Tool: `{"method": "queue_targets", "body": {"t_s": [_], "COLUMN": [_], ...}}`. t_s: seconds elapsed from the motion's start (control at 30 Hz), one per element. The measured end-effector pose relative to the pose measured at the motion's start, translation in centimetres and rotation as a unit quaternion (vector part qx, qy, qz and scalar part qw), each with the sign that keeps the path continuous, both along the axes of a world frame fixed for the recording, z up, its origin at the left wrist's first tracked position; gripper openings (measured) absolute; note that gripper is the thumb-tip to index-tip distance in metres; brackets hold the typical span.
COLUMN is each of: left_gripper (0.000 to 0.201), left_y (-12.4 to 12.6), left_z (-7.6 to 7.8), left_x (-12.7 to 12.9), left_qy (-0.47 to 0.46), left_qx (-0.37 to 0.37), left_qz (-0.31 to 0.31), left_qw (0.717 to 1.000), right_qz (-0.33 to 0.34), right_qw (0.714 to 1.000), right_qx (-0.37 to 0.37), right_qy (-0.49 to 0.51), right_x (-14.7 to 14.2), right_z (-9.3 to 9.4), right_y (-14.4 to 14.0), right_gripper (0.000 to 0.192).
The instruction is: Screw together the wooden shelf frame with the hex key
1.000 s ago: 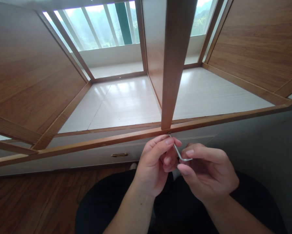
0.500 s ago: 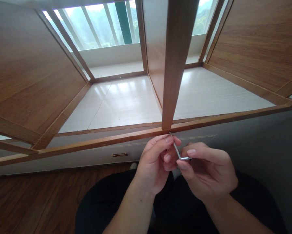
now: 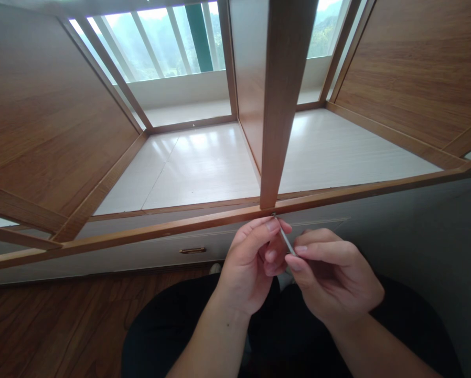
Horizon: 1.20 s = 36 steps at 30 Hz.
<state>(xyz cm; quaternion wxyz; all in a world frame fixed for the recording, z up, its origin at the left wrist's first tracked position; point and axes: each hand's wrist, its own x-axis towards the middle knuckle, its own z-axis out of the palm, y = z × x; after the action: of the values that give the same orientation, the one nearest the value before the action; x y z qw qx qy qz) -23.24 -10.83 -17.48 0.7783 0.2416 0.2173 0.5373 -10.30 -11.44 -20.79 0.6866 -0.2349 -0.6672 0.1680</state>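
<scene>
A thin metal hex key (image 3: 286,240) reaches up to the underside of the wooden front rail (image 3: 172,228), right below the upright divider (image 3: 282,105). My right hand (image 3: 332,275) pinches the key's lower bent end between thumb and forefinger. My left hand (image 3: 251,265) is just to the left, its forefinger and thumb on the key's shaft near the tip. The key's short arm is hidden inside my right fingers.
The wooden frame lies on its back over a white panel (image 3: 196,168), with brown side panels left (image 3: 42,105) and right (image 3: 420,63). A white drawer front with a brass handle (image 3: 192,250) sits below the rail. My dark-clad legs (image 3: 168,331) rest on the wooden floor.
My right hand has turned the key's short arm, which pointed right before and is now hidden in my fingers. My left hand has stayed in place.
</scene>
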Motion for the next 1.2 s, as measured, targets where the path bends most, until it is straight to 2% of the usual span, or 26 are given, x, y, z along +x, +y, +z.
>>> {"method": "queue_targets", "body": {"t_s": [0.43, 0.57, 0.73, 0.97, 1.2], "left_gripper": [0.020, 0.020, 0.021, 0.019, 0.019], "left_y": [-0.3, -0.4, -0.8, -0.7, -0.5], "left_z": [0.2, 0.1, 0.2, 0.3, 0.4], "left_x": [0.1, 0.1, -0.1, 0.0, -0.1], "left_qy": [0.054, 0.071, 0.107, 0.081, 0.060], "left_qx": [-0.002, -0.001, 0.009, 0.011, 0.009], "left_qz": [0.022, 0.029, 0.023, 0.018, 0.012], "left_qw": [0.998, 0.997, 0.994, 0.997, 0.998], "right_qz": [0.068, 0.065, 0.036, -0.003, -0.003], "right_qw": [0.997, 0.997, 0.999, 0.999, 0.999], "right_qx": [-0.038, -0.040, -0.011, -0.036, -0.033], "right_qy": [-0.027, -0.029, -0.030, 0.022, 0.024], "right_x": [-0.3, -0.3, -0.2, -0.3, -0.4], "right_z": [0.9, 0.7, 0.4, -0.8, -0.8], "right_y": [0.0, 0.1, 0.0, -0.2, -0.2], "right_gripper": [0.023, 0.022, 0.017, 0.044, 0.049]}}
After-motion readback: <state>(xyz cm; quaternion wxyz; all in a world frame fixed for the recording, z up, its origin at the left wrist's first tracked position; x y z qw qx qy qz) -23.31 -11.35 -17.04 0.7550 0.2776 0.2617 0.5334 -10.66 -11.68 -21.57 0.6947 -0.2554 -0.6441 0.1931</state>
